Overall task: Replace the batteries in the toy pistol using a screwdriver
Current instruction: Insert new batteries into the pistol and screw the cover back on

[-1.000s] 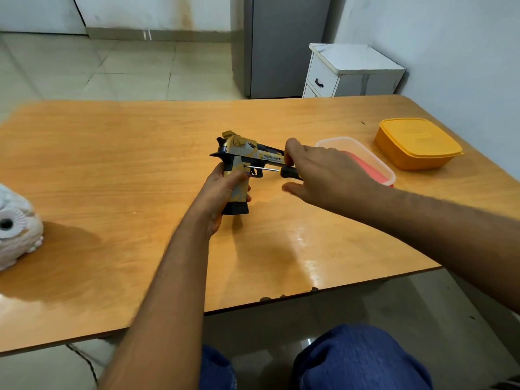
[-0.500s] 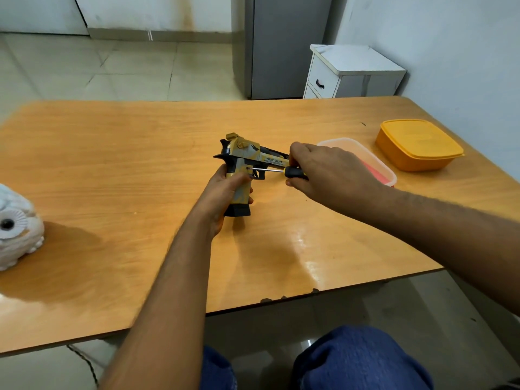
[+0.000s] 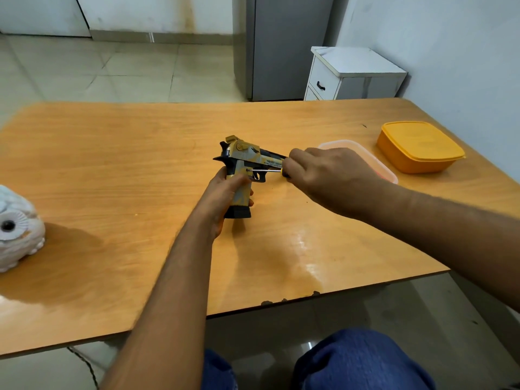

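Our left hand (image 3: 225, 192) curls its fingers and thumb around the grip of the yellow-and-black plastic toy pistol (image 3: 244, 167), holding it upright with the black base of the grip resting on the orange-brown wooden table (image 3: 112, 164), near the middle of the tabletop. Our right hand (image 3: 323, 175) is closed around the handle of the thin metal-shafted screwdriver (image 3: 264, 170); the handle is almost wholly hidden inside the fingers. The shaft runs level from those fingers leftward, and its tip meets the side of the pistol just above the grip, close to the trigger guard and just above our left thumb.

Behind our right hand, toward the table's right edge, lies a clear plastic container with something red inside (image 3: 374, 161), and beyond it, near the far right corner, a closed orange plastic lidded box (image 3: 419, 146). At the left edge sits a white ornament (image 3: 17, 235).

Compared with half a second ago, both hands keep the same grips, the pistol stands in the same spot, and the screwdriver tip remains at the same place on its side.
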